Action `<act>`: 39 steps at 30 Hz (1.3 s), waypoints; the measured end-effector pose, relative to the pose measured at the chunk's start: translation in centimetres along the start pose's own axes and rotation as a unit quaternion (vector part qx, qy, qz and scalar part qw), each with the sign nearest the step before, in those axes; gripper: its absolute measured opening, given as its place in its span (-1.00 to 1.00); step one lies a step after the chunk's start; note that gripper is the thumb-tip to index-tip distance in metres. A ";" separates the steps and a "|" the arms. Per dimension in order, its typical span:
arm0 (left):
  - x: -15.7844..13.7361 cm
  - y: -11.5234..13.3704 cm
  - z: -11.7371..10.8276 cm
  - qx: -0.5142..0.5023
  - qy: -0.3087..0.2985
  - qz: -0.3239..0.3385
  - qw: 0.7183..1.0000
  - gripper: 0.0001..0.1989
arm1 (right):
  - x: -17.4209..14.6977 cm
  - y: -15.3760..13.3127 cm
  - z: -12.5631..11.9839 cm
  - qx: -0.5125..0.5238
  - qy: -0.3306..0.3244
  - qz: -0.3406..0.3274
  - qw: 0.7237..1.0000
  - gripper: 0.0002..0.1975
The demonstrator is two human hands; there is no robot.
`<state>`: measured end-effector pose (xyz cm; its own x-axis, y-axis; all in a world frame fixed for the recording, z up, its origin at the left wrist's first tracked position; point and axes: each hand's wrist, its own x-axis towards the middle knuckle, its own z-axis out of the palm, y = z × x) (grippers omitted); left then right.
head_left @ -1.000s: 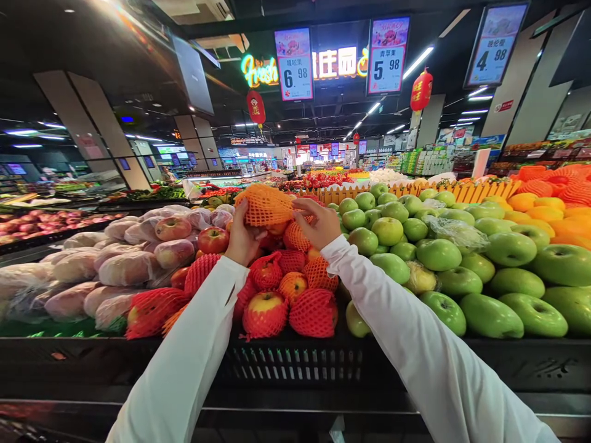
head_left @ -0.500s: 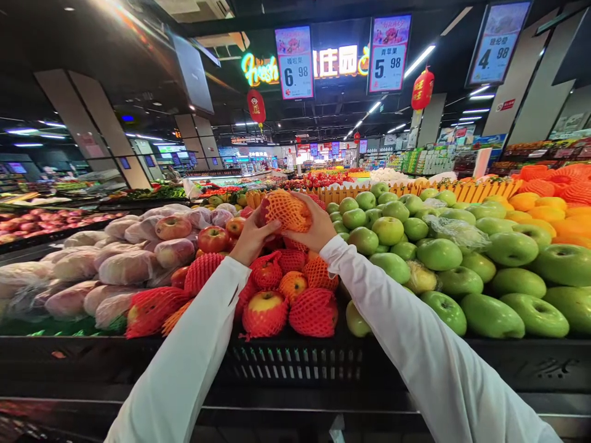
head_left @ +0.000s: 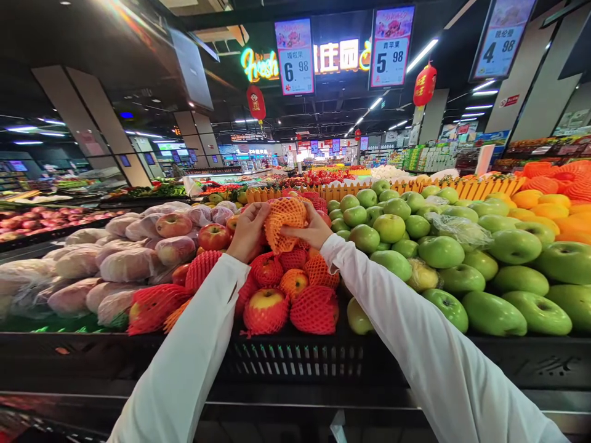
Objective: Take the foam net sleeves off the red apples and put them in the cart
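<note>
Holding an orange net (head_left: 286,223) between both hands, we keep it lifted just above the back of the red apples (head_left: 281,289). Our left hand (head_left: 247,232) clamps the net's left side, fingers curled over its top edge; our right hand (head_left: 310,231) pinches its right side, thumb and fingers closed on the mesh. Whether fruit sits inside the net we cannot tell.

Open room lies mostly above the pile, between our hands and the hanging price signs (head_left: 295,56). Below, the netted apples crowd right up under the net, some touching one another. Along the near side, the black crate (head_left: 295,360) wall marks the front edge of the display, and both our white sleeves (head_left: 194,351) cross over it.

To the left, wrapped apples (head_left: 124,264) in pale foam lie heaped, near our left forearm. To the right, green apples (head_left: 462,271) spread wide, the nearest ones just beside our right sleeve, so sideways room there is tight. A clear bag (head_left: 455,231) rests on the green pile. Behind the net, a low yellow fence (head_left: 462,189) closes the back of the display, and oranges (head_left: 545,206) fill the far right corner
</note>
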<state>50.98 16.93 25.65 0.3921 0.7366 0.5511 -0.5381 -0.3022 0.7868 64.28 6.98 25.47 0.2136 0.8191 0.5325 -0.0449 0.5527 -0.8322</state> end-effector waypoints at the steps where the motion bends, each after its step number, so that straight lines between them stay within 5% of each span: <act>1: -0.1 0.0 0.0 -0.002 -0.009 -0.002 1.000 -0.50 | 0.1 -0.1 0.0 0.009 0.028 0.015 0.999 -0.19; 7: -0.8 0.6 0.2 -0.022 -0.098 -0.038 0.994 -0.48 | 0.4 -0.8 -0.2 0.084 0.136 0.049 0.986 -0.47; 14: -0.1 0.7 -0.1 -0.101 -0.027 0.006 0.995 -0.65 | -0.2 -1.5 0.0 0.018 0.112 0.103 0.988 -0.43; 21: -1.0 1.5 0.1 -0.060 -0.106 -0.064 0.991 -0.62 | 0.4 -1.6 -0.5 0.077 0.127 0.157 0.976 -0.55; 29: 0.0 0.4 -0.7 -0.023 -0.005 -0.010 1.000 -0.56 | 0.0 -1.3 -0.1 0.011 0.051 0.146 0.988 -0.46; 32: 0.0 0.1 -0.6 -0.040 -0.022 -0.065 0.997 -0.61 | -0.1 -1.3 0.0 -0.025 0.068 0.138 0.988 -0.41; 36: -0.3 0.1 -0.5 -0.026 -0.113 -0.182 0.976 -0.54 | 0.2 -1.3 -0.3 -0.070 0.169 0.122 0.975 -0.32; 39: -0.8 0.2 -0.3 -0.019 -0.127 -0.159 0.979 -0.46 | 0.4 -0.9 -0.5 -0.075 0.151 0.111 0.979 -0.33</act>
<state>50.31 16.47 25.30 0.7145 0.6142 0.3349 -0.3837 -0.0562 0.9217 64.87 6.78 26.34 0.4944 0.8211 0.2854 0.0163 0.3195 -0.9475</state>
